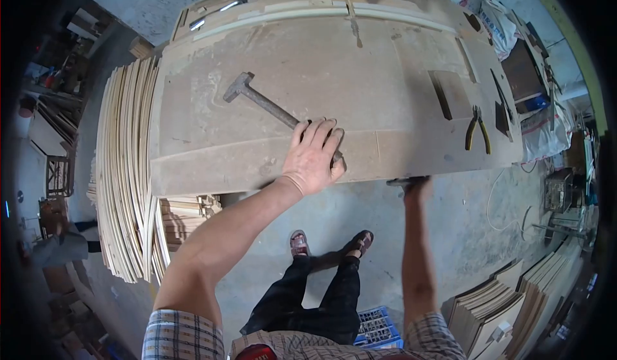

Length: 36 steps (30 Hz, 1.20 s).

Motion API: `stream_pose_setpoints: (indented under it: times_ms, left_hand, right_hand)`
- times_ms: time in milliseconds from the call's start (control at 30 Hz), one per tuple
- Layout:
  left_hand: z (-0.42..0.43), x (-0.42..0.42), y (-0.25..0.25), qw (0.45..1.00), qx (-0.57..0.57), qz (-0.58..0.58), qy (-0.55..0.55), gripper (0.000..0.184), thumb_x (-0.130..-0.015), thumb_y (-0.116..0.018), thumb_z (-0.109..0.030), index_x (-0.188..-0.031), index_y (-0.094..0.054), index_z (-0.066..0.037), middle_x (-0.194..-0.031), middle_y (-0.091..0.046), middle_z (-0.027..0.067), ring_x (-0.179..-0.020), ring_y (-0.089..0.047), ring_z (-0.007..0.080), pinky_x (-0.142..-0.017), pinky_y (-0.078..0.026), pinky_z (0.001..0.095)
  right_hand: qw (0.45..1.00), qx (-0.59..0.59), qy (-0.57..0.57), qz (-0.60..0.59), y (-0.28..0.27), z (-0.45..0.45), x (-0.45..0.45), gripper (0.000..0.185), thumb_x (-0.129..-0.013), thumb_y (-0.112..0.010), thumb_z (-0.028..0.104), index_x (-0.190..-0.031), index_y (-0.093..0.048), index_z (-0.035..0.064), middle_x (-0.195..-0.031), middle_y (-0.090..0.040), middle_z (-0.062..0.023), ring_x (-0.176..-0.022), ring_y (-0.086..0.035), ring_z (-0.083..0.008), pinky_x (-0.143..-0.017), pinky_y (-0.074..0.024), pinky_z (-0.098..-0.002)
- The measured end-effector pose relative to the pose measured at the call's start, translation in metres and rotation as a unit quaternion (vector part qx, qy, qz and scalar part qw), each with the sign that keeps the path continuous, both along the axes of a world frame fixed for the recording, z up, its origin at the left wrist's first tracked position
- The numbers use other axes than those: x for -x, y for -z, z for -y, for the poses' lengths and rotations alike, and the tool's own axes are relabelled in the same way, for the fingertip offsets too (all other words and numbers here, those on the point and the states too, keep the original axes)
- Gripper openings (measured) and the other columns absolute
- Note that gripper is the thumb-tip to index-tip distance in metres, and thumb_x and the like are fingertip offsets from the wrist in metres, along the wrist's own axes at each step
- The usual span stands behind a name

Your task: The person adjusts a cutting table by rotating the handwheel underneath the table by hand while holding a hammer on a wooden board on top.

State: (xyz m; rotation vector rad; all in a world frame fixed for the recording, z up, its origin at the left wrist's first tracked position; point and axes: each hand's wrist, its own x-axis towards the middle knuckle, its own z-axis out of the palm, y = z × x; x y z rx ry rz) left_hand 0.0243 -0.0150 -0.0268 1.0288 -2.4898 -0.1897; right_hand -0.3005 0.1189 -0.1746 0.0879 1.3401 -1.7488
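A hammer point(267, 105) lies across the wooden workbench point(212, 128), its metal head to the upper left. My left hand point(313, 154) is wrapped over the handle's end at the bench's front edge. Below that edge, further right, my right hand point(418, 188) is closed at a dark, flat object point(403, 181) that reaches out to the left; the bench edge hides part of it. Yellow-handled pliers point(477, 130) rest on the bench's right side, beside a rectangular slot point(441, 95).
Curved wooden strips point(128, 167) are stacked at the bench's left end. Stacked boards point(485, 312) stand at the lower right. A blue crate point(379, 326) sits on the floor near my legs. A person's sleeve point(58, 247) shows at the far left.
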Motion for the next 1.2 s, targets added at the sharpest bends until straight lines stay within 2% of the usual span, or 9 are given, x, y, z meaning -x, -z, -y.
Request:
stream_pose_setpoints:
  times_ms: [67, 167, 433, 600, 733, 800, 933, 1067, 1200]
  left_hand:
    - [-0.002, 0.000, -0.002, 1.000, -0.002, 0.001, 0.001, 0.059, -0.084, -0.065, -0.032, -0.136, -0.062, -0.005, -0.145, -0.056, 0.0194, -0.142, -0.049, 0.0368, -0.122, -0.031, 0.0570]
    - [-0.002, 0.002, -0.002, 1.000, 0.008, -0.002, 0.004, 0.058, -0.084, -0.065, -0.032, -0.135, -0.062, -0.005, -0.145, -0.056, 0.0192, -0.142, -0.049, 0.0367, -0.122, -0.032, 0.0570]
    - [-0.002, 0.002, -0.003, 1.000, 0.010, -0.010, -0.002, 0.058, -0.083, -0.066, -0.030, -0.135, -0.062, -0.005, -0.144, -0.056, 0.0196, -0.142, -0.049, 0.0367, -0.122, -0.032, 0.0570]
    - [-0.001, 0.002, -0.005, 1.000, -0.002, -0.019, -0.001, 0.058, -0.082, -0.066, -0.030, -0.134, -0.063, -0.005, -0.143, -0.057, 0.0196, -0.142, -0.050, 0.0369, -0.121, -0.033, 0.0565]
    - [0.000, -0.001, -0.004, 1.000, -0.008, -0.017, 0.006, 0.059, -0.083, -0.066, -0.031, -0.135, -0.063, -0.004, -0.147, -0.056, 0.0198, -0.143, -0.049, 0.0369, -0.121, -0.033, 0.0560]
    - [-0.001, -0.002, -0.004, 1.000, -0.010, -0.009, -0.002, 0.059, -0.084, -0.066, -0.033, -0.136, -0.063, -0.004, -0.147, -0.055, 0.0197, -0.144, -0.048, 0.0367, -0.121, -0.032, 0.0560]
    - [-0.003, -0.004, -0.004, 1.000, -0.020, -0.015, 0.004, 0.060, -0.085, -0.066, -0.033, -0.137, -0.062, -0.004, -0.148, -0.055, 0.0193, -0.144, -0.047, 0.0366, -0.123, -0.031, 0.0558]
    - [0.000, -0.002, -0.008, 1.000, -0.018, -0.015, 0.006, 0.059, -0.085, -0.066, -0.033, -0.137, -0.062, -0.004, -0.146, -0.056, 0.0194, -0.144, -0.048, 0.0364, -0.123, -0.031, 0.0560]
    - [-0.001, 0.000, -0.007, 1.000, -0.009, -0.004, 0.000, 0.059, -0.085, -0.066, -0.032, -0.137, -0.062, -0.004, -0.145, -0.056, 0.0195, -0.143, -0.048, 0.0364, -0.123, -0.031, 0.0561]
  right_hand:
    - [0.813, -0.239, 0.056, -0.527, 0.082, -0.010, -0.048, 0.037, -0.110, -0.048, 0.026, -0.126, -0.061, -0.0041, -0.110, -0.069, -0.0218, -0.105, -0.070, -0.0364, -0.092, -0.0550, -0.0449]
    - [0.766, -0.209, 0.000, -0.609, 0.117, -0.042, -0.078, 0.039, -0.110, -0.049, 0.033, -0.125, -0.061, -0.0015, -0.107, -0.069, -0.0197, -0.102, -0.069, -0.0338, -0.090, -0.0557, -0.0437]
    - [0.985, -0.009, 0.030, 0.167, 0.022, -0.046, 0.084, 0.044, -0.109, -0.054, 0.048, -0.113, -0.062, 0.0045, -0.092, -0.068, -0.0107, -0.076, -0.067, -0.0258, -0.073, -0.0595, -0.0372]
    - [0.965, -0.096, 0.092, -0.224, -0.004, 0.012, -0.019, 0.027, -0.107, -0.053, 0.023, -0.117, -0.060, -0.0015, -0.102, -0.070, -0.0222, -0.089, -0.070, -0.0390, -0.088, -0.0595, -0.0503]
    - [0.752, -0.205, -0.092, -0.620, 0.130, -0.059, -0.123, 0.030, -0.103, -0.053, 0.012, -0.127, -0.061, -0.0038, -0.111, -0.073, -0.0217, -0.099, -0.070, -0.0425, -0.096, -0.0564, -0.0514]
    - [0.751, -0.185, -0.413, -0.481, 0.181, -0.111, -0.123, 0.035, -0.101, -0.053, 0.007, -0.132, -0.062, -0.0049, -0.116, -0.075, -0.0214, -0.103, -0.070, -0.0442, -0.100, -0.0548, -0.0520]
    - [0.987, -0.088, -0.100, -0.089, 0.076, -0.114, -0.037, 0.028, -0.105, -0.060, 0.030, -0.121, -0.069, 0.0080, -0.111, -0.074, -0.0049, -0.097, -0.069, -0.0189, -0.088, -0.0571, -0.0386]
    - [0.995, -0.012, 0.008, 0.098, 0.021, -0.023, 0.038, 0.030, -0.108, -0.055, 0.042, -0.108, -0.067, 0.0146, -0.089, -0.066, 0.0011, -0.070, -0.062, -0.0128, -0.062, -0.0477, -0.0294]
    - [0.982, -0.154, 0.071, -0.086, 0.035, 0.002, 0.007, 0.035, -0.108, -0.060, 0.038, -0.121, -0.065, 0.0059, -0.100, -0.071, -0.0083, -0.072, -0.064, -0.0181, -0.062, -0.0510, -0.0325]
